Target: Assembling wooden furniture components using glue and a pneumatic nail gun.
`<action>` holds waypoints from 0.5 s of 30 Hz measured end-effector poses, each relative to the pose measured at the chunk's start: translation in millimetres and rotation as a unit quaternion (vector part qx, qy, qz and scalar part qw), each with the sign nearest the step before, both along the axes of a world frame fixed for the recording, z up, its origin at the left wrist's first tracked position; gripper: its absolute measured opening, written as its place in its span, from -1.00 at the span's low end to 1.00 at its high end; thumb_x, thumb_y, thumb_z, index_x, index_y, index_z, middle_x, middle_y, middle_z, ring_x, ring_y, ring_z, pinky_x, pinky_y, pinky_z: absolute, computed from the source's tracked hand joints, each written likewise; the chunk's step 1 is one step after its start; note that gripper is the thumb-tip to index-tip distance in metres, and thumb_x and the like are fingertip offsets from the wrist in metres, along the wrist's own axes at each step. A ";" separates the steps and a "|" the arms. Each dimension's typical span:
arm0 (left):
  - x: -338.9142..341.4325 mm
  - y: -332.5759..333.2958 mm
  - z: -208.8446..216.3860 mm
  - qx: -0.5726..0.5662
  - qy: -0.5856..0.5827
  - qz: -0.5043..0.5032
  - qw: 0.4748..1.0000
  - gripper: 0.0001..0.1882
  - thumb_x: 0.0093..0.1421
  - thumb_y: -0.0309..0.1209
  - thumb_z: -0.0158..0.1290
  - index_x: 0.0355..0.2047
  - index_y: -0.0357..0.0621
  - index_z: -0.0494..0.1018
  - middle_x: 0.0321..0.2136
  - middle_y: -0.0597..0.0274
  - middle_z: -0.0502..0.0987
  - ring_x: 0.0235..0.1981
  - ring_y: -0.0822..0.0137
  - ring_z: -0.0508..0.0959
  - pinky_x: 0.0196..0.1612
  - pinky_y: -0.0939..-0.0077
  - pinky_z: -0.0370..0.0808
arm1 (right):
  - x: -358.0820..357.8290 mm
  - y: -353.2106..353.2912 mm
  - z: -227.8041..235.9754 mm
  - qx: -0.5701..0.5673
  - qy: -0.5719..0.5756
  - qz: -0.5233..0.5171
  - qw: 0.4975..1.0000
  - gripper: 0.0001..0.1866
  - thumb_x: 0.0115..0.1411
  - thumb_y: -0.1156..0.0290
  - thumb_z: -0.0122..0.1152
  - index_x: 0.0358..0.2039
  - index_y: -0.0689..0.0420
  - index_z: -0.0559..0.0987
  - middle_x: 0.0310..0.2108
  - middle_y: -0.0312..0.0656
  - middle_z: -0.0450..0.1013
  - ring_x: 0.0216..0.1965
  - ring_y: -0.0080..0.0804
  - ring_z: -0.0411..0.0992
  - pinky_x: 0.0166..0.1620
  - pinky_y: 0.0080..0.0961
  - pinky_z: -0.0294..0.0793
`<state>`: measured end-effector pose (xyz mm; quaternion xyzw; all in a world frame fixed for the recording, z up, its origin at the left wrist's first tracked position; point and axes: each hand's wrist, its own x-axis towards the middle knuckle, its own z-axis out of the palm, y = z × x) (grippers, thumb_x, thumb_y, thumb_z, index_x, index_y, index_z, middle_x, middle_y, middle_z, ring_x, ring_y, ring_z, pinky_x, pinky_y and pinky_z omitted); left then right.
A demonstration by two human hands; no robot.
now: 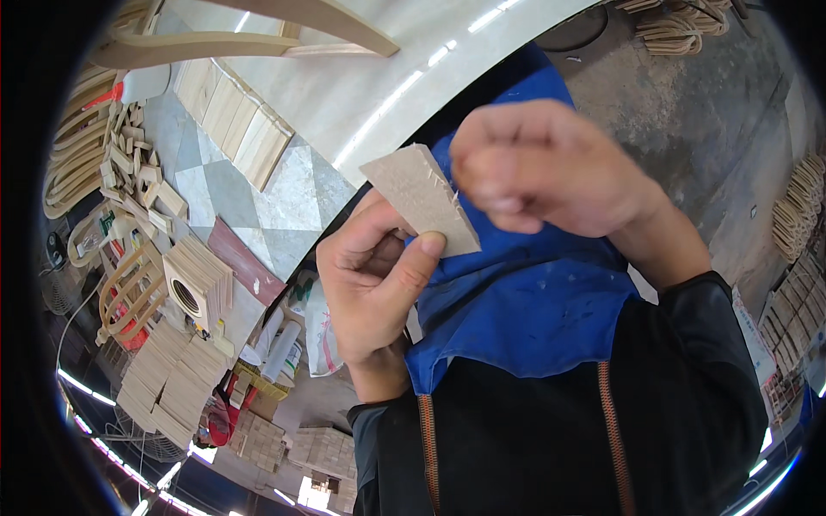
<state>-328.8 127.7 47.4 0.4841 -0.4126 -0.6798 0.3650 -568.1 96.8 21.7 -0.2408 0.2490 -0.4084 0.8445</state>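
My left hand [370, 279] is closed on a tan, flat, rectangular piece [422, 202], gripped at its lower corner with the thumb on top. The piece looks like folded sandpaper or thin board; I cannot tell which. Its right edge is rough, with pale frayed bits along it. Just to the right of that edge is my right hand [542, 168], its fingers curled together and slightly blurred. Whatever those fingers hold, if anything, is hidden. Both hands are over the blue apron [533, 301] on my lap.
A pale glossy tabletop [379, 95] spans the upper left, bearing a curved wooden frame [206, 47] and a row of wooden slats [232, 120]. Small wood blocks [142, 176] lie farther left. Square boards with a round hole [198, 279] stand near a dark red strip [245, 258]. Bent wood parts [796, 206] are stacked right.
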 end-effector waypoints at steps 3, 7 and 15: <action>7.0 2.2 -3.4 0.023 0.001 0.004 1.000 -0.74 0.27 -0.76 0.18 -0.03 -0.47 0.58 -0.20 0.18 0.52 -0.31 0.45 0.45 -0.17 0.70 0.44 | -11.9 -6.9 19.7 0.018 -0.059 -0.128 0.990 -0.89 0.47 0.48 0.14 -0.14 0.26 0.56 -0.38 -0.25 0.45 -0.49 -0.65 0.28 -0.46 -0.75 0.28; 10.6 7.3 -11.3 0.056 -0.021 0.037 0.998 -0.76 0.28 -0.76 0.19 -0.05 -0.47 0.58 -0.19 0.17 0.53 -0.30 0.45 0.47 -0.15 0.70 0.45 | -10.9 -2.2 7.5 -0.185 0.212 -0.127 0.951 -0.88 0.42 0.51 0.24 -0.08 0.24 0.60 -0.34 -0.27 0.49 -0.42 -0.66 0.32 -0.39 -0.75 0.35; -3.7 6.7 -4.6 -0.005 -0.055 0.057 0.997 -0.77 0.28 -0.74 0.20 -0.06 -0.42 0.60 -0.24 0.20 0.51 -0.29 0.43 0.45 -0.15 0.68 0.45 | 20.8 9.1 2.6 -0.229 0.346 -0.081 0.906 -0.89 0.32 0.53 0.40 -0.18 0.21 0.64 -0.36 -0.36 0.53 -0.45 -0.68 0.34 -0.35 -0.77 0.36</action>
